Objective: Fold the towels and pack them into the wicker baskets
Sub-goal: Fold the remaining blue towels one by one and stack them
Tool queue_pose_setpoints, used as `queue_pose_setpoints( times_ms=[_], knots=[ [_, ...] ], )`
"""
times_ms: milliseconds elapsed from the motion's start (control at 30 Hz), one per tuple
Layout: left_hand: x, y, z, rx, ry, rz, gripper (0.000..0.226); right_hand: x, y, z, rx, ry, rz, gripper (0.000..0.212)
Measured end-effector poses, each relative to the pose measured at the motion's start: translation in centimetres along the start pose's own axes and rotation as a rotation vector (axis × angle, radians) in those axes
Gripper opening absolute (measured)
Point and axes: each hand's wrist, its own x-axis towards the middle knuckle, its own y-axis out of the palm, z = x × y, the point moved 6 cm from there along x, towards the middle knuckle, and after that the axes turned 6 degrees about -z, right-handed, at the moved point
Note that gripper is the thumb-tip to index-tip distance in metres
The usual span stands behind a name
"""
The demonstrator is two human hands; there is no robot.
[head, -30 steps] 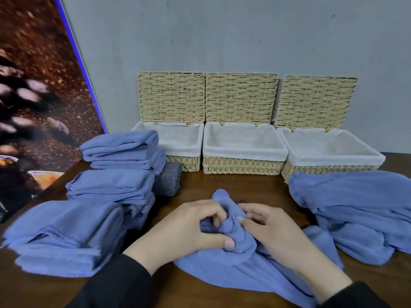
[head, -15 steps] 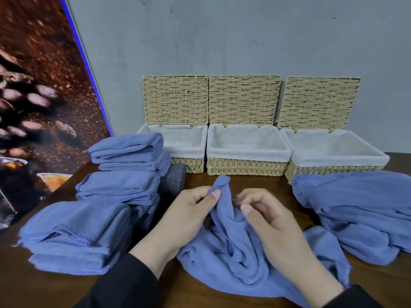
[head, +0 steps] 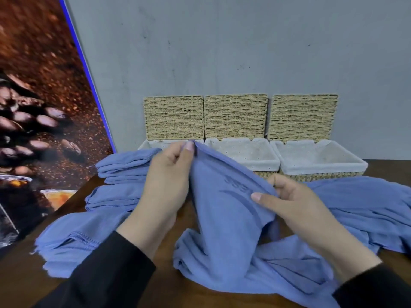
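Broadly, a grey wall (head: 244, 52) fills the back, w/ a big coffee-bean poster (head: 40, 107) leaning along the left side. Below them runs a dark wooden table (head: 182, 221). On its right part lies a loose heap of unfolded blue towels (head: 367, 210), crumpled, reaching the frame edge. On the left part sit folded blue towels in approx. three piles: nearest pile (head: 73, 238) w/ a stitched hem showing, a middle pile (head: 113, 198) behind it, and a far pile (head: 126, 165) just in front of the left basket. Three wicker baskets stand in a row against the wall, lids up and resting on it, white cloth liners inside: left basket (head: 155, 144) mostly hidden by the hand and towels, middle basket (head: 242, 152) and right basket (head: 320, 156), both showing nothing but liner. Centre front, the blue towel (head: 222, 232) being worked is partly lifted off the table, its lower part bunched on the wood betw. the forearms; a darker woven logo shows on the raised part, text not legible. Black sleeves (head: 106, 274) cover both forearms. Left hand (head: 169, 187) pinches the towel's top edge, thumb and fingers closed on the cloth, held up at basket-rim level. Right hand (head: 295, 207) grips the same edge lower and to the right, thumb on top of the fabric, fingers curled under it.
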Motion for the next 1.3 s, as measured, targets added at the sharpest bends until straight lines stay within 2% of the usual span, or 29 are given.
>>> queue_pose_setpoints(
  times_ms=[67, 133, 233, 300, 400, 467, 533, 600, 633, 700, 767, 800, 867, 933, 967, 1033, 1100, 1133, 1200, 1300],
  knots=[
    [1.4, -1.5, -2.0, 0.063, 0.079, -0.121, 0.041, 0.1, -1.8, 1.2, -0.228, -0.019, 0.020, 0.017],
    [2.9, -2.9, -3.1, 0.170, 0.134, -0.203, 0.044, 0.2, -3.8, 2.4, -0.525, -0.080, -0.043, 0.017],
    [4.9, -4.3, -2.9, 0.318, 0.139, -0.185, 0.049, 0.2, -6.7, 4.6, -0.716, -0.135, -0.221, 0.017],
    [5.5, -4.8, -2.4, 0.317, 0.098, -0.168, 0.047, 0.0, -8.8, 6.0, -0.675, -0.197, -0.408, 0.015],
    [5.3, -4.6, -2.6, 0.156, 0.012, -0.148, 0.044, -0.8, -11.1, 7.8, -0.367, -0.354, -0.618, 0.014],
    [4.9, -3.8, -3.0, 0.027, -0.035, -0.120, 0.032, -1.3, -11.1, 8.2, -0.136, -0.379, -0.613, 0.014],
    [4.4, -2.7, -2.9, -0.093, -0.099, -0.090, 0.024, -1.4, -10.2, 7.7, 0.049, -0.312, -0.528, 0.014],
    [3.7, -2.0, -1.8, -0.152, -0.180, -0.050, 0.020, -1.7, -9.5, 6.5, 0.115, -0.252, -0.479, 0.014],
    [3.3, -1.9, -1.0, -0.113, -0.219, -0.032, 0.018, -1.9, -9.5, 5.7, 0.108, -0.232, -0.485, 0.014],
    [2.9, -2.3, 0.6, 0.117, -0.242, -0.008, 0.018, -2.6, -9.6, 4.1, 0.115, -0.211, -0.533, 0.013],
    [3.1, -2.7, 1.2, 0.343, -0.177, 0.002, 0.028, -3.0, -9.9, 3.6, 0.086, -0.233, -0.618, 0.010],
    [3.5, -2.6, 1.0, 0.376, -0.149, 0.002, 0.033, -2.6, -9.8, 3.8, 0.078, -0.236, -0.635, 0.009],
    [4.9, -1.6, 0.3, 0.326, -0.139, -0.017, 0.032, -0.3, -9.4, 4.8, 0.107, -0.234, -0.600, 0.007],
    [7.6, -0.3, -0.6, 0.224, -0.136, -0.085, 0.021, 3.5, -9.1, 6.0, 0.075, -0.241, -0.549, 0.007],
    [9.0, 0.6, -0.9, 0.152, -0.136, -0.105, 0.016, 5.4, -9.0, 6.6, -0.015, -0.257, -0.523, 0.008],
    [10.7, 2.2, -0.4, 0.106, -0.149, -0.068, 0.031, 7.9, -7.8, 6.6, -0.261, -0.228, -0.412, 0.024],
    [10.0, 2.6, 1.2, 0.307, -0.067, -0.021, 0.044, 7.8, -6.1, 4.9, -0.476, -0.179, -0.297, 0.036],
    [8.6, 2.8, 2.3, 0.403, 0.002, 0.010, 0.039, 7.2, -5.2, 3.7, -0.551, -0.176, -0.245, 0.031],
    [4.4, 3.2, 5.3, 0.535, 0.095, 0.130, 0.018, 5.5, -3.1, 0.3, -0.618, -0.165, -0.088, 0.008],
    [-1.6, 3.3, 10.4, 0.640, 0.087, 0.369, 0.018, 3.7, -0.2, -5.0, -0.735, -0.092, 0.128, 0.006]
  ],
)
